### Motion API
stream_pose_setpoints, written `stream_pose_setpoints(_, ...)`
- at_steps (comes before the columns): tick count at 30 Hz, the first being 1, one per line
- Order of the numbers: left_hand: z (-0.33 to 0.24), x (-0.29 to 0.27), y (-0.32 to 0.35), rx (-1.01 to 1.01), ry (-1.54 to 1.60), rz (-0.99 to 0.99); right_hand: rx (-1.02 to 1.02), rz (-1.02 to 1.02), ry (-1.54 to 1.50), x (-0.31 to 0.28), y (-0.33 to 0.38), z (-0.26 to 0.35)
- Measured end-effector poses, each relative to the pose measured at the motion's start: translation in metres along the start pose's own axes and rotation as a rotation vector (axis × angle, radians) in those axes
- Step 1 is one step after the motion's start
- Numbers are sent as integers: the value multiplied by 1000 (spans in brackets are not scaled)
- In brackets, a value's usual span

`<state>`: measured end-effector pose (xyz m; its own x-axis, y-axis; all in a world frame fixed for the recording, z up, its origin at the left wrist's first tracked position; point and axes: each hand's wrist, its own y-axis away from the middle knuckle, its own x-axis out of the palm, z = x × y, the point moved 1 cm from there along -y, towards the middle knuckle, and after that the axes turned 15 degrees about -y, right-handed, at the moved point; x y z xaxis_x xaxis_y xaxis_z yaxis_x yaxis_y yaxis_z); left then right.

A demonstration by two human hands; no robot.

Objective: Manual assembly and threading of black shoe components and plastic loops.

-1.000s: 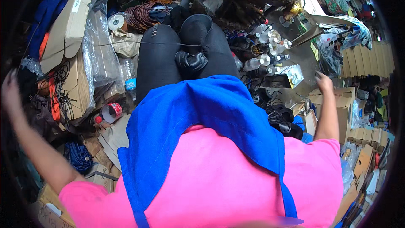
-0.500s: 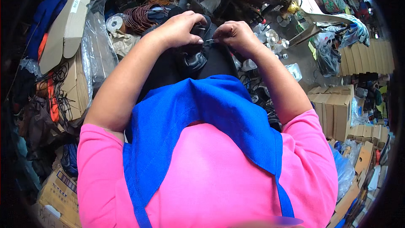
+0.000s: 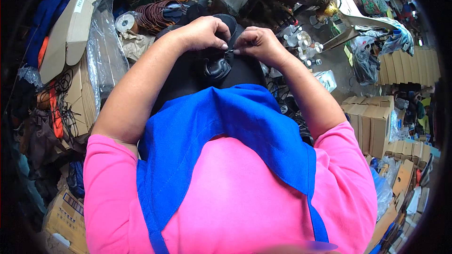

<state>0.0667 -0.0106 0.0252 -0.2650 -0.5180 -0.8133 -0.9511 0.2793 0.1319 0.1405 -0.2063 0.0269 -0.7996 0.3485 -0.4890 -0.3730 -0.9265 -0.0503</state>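
Observation:
A black, shoe-like item [image 3: 217, 69] with a glossy, rounded end rests on my lap between my dark-clothed thighs. My left hand [image 3: 205, 34] is closed over its far part, the thumb and forefinger curved towards the middle. Close by on the right, my right hand [image 3: 260, 45] is pinched shut. A thin, shiny, needle-like piece [image 3: 230, 51] shows at its fingertips, between the two hands. Whether a thread is attached is too small to make out. The dark item blends with my clothing, so its full outline is hidden.
A blue apron [image 3: 230, 108] covers my lap's near side. Cardboard [image 3: 70, 33] and plastic sheeting [image 3: 106, 56] stand left. A coil of brown cord [image 3: 162, 15] lies ahead. Several small bottles [image 3: 301, 42] stand right, with stacked cardboard boxes [image 3: 369, 122] nearer.
My right hand has turned slightly and moved left and down, closer to my left hand. Less of the thin shiny piece shows now. The left hand has barely shifted.

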Motion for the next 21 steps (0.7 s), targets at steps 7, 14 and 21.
stream_pose_setpoints(7,7,4,8,-29,290,203,-57,-166,59,16,23,-1)
stream_pose_setpoints(14,8,4,12,1,251,290,-181,-169,222,20,27,7)
stream_pose_setpoints(21,11,8,10,-6,279,335,-190,-75,381,19,21,15)
